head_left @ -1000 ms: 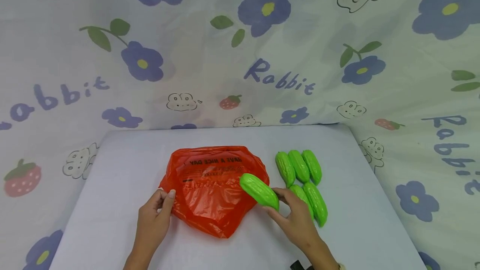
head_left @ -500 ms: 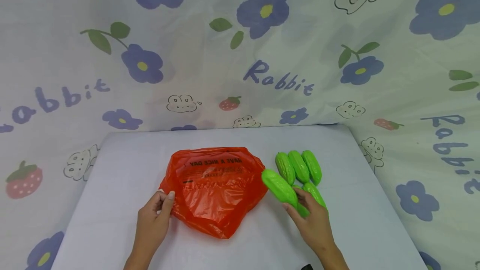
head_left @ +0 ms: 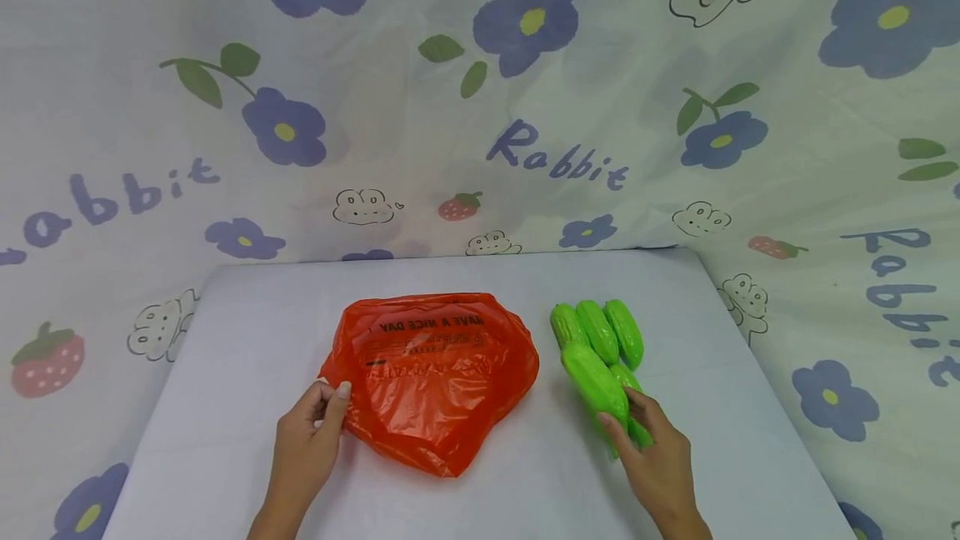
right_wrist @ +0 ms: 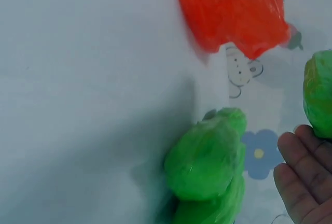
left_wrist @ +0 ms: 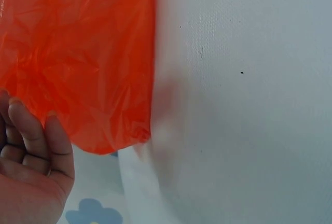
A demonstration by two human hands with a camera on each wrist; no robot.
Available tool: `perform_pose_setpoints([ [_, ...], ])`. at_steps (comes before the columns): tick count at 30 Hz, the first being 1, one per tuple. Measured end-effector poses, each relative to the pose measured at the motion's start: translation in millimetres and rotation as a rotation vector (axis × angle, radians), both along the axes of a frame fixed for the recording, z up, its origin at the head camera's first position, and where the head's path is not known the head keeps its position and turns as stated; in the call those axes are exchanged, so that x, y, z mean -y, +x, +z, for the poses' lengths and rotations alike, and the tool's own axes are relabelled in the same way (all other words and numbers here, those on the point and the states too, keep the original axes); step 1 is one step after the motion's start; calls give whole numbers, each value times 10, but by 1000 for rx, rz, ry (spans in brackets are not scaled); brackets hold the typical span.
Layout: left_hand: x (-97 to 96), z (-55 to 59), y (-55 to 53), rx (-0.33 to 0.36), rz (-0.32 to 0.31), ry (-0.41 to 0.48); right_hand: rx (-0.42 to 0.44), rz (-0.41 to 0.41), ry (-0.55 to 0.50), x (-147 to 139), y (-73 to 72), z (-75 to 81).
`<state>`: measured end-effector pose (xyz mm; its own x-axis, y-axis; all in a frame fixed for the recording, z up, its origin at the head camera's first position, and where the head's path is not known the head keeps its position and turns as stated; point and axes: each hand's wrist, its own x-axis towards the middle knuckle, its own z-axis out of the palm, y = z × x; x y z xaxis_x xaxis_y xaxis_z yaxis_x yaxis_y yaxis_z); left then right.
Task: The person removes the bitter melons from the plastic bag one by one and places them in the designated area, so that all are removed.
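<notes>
A red plastic bag (head_left: 435,398) with mirrored dark lettering lies on the table, puffed up a little. My left hand (head_left: 309,432) pinches its left edge between thumb and fingers; the left wrist view shows those fingers (left_wrist: 33,136) at the red film. To the right of the bag, my right hand (head_left: 660,452) grips the near end of a bright green cucumber (head_left: 592,377), apparently artificial. It overlaps the other cucumbers (head_left: 624,332) lying in two rows, partly hiding the nearer row. In the right wrist view the held cucumber (right_wrist: 319,97) appears above the lying ones (right_wrist: 202,162).
The table (head_left: 480,515) has a white cover. Behind it and at both sides hangs a pale cloth (head_left: 420,132) printed with blue flowers, rabbits and strawberries. Bare table lies between the bag and the cucumbers.
My right hand has carried the cucumber from the bag's right edge rightward, over the lying cucumbers. The left hand keeps its hold, and the bag has stayed in place.
</notes>
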<state>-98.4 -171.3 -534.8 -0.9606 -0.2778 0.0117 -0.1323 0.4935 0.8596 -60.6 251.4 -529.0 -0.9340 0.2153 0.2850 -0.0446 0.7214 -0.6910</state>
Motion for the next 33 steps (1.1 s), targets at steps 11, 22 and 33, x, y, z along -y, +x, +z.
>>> perform_pose_setpoints([
  [11, -8, -23, 6, 11, -5, 5, 5, -153, -88, -165, 93, -17],
  [22, -15, -6, -35, -28, -18, 9, 98, -314, -93, -512, 100, -203],
  [33, -31, -14, -30, 0, 7, 4, 177, -395, -74, -707, 107, -398],
])
